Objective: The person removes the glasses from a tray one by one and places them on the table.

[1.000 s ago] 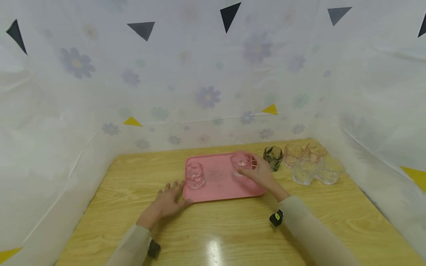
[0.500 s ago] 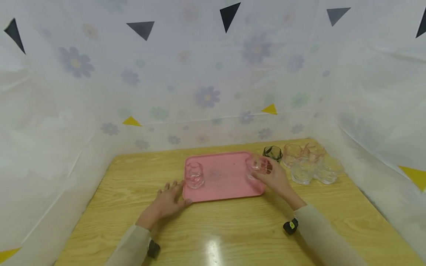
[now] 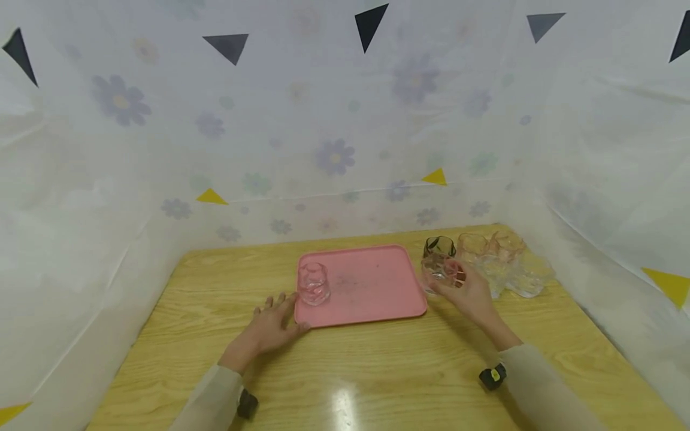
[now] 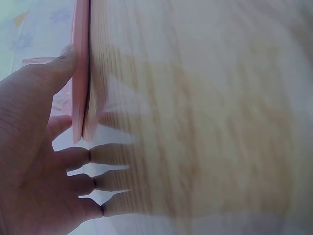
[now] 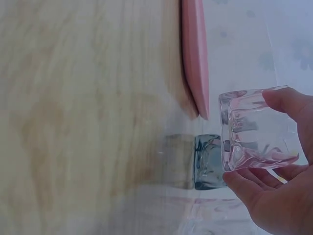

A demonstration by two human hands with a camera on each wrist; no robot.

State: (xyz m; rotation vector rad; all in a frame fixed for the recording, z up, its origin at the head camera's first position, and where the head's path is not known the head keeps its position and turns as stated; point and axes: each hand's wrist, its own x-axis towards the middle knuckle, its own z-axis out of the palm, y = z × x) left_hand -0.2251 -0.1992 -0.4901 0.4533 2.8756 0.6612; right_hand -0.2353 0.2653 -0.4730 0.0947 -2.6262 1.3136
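Note:
My right hand (image 3: 473,297) pinches a faceted clear, pink-tinged drinking glass (image 3: 438,270) between thumb and fingers. In the right wrist view this glass (image 5: 259,132) appears held up off the wooden table, beyond the tray's right edge. Behind it a dark grey glass (image 3: 439,244) stands on the table, partly covered. The left hand (image 3: 269,330) lies beside the front left corner of the pink tray (image 3: 366,293). Its fingers are loosely extended, and the thumb touches the tray rim in the left wrist view. One clear glass (image 3: 314,286) stands on the tray's left side.
Several clear and pinkish glasses (image 3: 528,281) cluster at the back right of the table, partly behind the right hand. A white flower-patterned sheet (image 3: 334,120) walls in the table (image 3: 345,365) at the back and sides.
The right hand has carried the glass rightward from above the tray's right part to past its right edge, in front of the dark glass. The left hand has stayed in place.

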